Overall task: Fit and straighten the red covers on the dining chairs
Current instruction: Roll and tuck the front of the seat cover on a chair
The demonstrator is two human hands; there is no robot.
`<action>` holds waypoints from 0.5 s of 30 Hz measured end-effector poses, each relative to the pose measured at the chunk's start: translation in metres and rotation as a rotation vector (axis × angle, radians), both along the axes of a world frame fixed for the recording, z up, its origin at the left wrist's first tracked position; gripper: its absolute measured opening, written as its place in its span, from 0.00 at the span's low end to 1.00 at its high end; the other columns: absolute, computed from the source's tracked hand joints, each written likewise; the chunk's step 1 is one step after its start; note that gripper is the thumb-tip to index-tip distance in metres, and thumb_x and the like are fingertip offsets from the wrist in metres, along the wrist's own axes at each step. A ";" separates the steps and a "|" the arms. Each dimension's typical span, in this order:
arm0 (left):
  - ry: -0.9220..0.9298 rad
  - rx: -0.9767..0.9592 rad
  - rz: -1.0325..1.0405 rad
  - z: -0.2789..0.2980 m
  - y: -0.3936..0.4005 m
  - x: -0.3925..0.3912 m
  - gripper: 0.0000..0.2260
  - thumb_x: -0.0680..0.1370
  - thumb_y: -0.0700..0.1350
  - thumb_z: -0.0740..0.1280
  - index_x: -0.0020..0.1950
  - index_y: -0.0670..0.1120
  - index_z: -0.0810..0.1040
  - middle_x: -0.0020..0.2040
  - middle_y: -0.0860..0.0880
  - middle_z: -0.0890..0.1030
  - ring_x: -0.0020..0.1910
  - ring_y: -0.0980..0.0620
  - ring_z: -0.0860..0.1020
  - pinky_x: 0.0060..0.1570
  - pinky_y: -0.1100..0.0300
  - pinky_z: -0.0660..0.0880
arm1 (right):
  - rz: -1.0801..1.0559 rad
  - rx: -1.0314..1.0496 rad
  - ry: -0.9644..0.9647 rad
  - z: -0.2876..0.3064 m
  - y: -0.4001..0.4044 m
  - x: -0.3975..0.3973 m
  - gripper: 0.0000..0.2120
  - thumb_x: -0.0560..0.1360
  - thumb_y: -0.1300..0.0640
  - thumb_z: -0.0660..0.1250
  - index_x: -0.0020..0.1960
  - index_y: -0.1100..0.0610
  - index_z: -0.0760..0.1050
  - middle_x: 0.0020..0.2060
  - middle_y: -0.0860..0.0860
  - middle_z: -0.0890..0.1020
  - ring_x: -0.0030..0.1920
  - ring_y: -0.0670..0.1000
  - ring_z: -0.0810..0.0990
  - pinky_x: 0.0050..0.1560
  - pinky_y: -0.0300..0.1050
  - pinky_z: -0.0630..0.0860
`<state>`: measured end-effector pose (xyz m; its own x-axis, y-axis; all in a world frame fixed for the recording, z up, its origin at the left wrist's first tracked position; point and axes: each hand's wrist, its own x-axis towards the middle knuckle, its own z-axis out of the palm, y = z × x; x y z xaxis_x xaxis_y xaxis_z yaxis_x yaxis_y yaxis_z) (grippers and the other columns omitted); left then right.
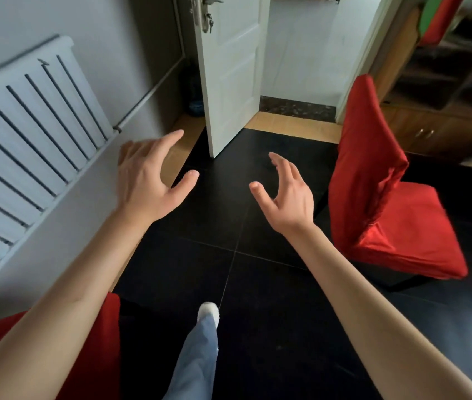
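Note:
A dining chair in a red cover (384, 197) stands on the dark floor at the right, its back towards the door; the fabric is creased and bunched where back meets seat. Part of another red cover (96, 347) shows at the bottom left, under my left forearm. My left hand (148, 180) and my right hand (286, 194) are stretched out in mid-air over the floor, fingers spread and loosely bent, holding nothing. Neither hand touches a chair; my right hand is well left of the covered chair.
A white radiator (27, 134) hangs on the left wall. A white door (229, 70) stands open ahead, with a hallway behind it. Wooden cabinets (436, 131) line the right wall. My leg and white shoe (208, 313) step onto the black tile floor (257, 284).

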<state>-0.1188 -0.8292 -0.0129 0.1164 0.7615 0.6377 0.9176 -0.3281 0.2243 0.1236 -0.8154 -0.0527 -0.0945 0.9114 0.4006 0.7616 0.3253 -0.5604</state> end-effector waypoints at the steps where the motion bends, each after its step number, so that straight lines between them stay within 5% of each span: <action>1: -0.002 0.002 -0.022 0.001 0.015 0.005 0.27 0.73 0.59 0.64 0.66 0.42 0.75 0.55 0.44 0.82 0.53 0.43 0.79 0.59 0.47 0.69 | -0.023 -0.007 -0.009 0.003 0.009 0.005 0.40 0.72 0.30 0.50 0.72 0.58 0.66 0.67 0.54 0.73 0.49 0.56 0.82 0.45 0.41 0.69; 9: -0.061 0.018 -0.203 0.000 0.163 0.037 0.27 0.73 0.59 0.64 0.65 0.44 0.76 0.55 0.46 0.82 0.53 0.44 0.79 0.58 0.40 0.70 | -0.177 0.036 -0.033 0.032 0.112 0.031 0.38 0.72 0.32 0.51 0.71 0.57 0.68 0.66 0.54 0.74 0.55 0.55 0.79 0.47 0.41 0.68; 15: -0.071 0.002 -0.305 0.017 0.281 0.063 0.27 0.72 0.60 0.62 0.64 0.43 0.77 0.54 0.45 0.82 0.53 0.42 0.80 0.59 0.48 0.67 | -0.319 0.043 -0.050 0.056 0.207 0.045 0.35 0.74 0.35 0.56 0.73 0.56 0.66 0.66 0.53 0.74 0.61 0.54 0.76 0.47 0.42 0.69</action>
<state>-0.0561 -0.5478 0.0041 0.2947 0.6968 0.6539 0.7588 -0.5866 0.2831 0.1686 -0.6084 0.0032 0.1723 0.8805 0.4416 0.8554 0.0886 -0.5103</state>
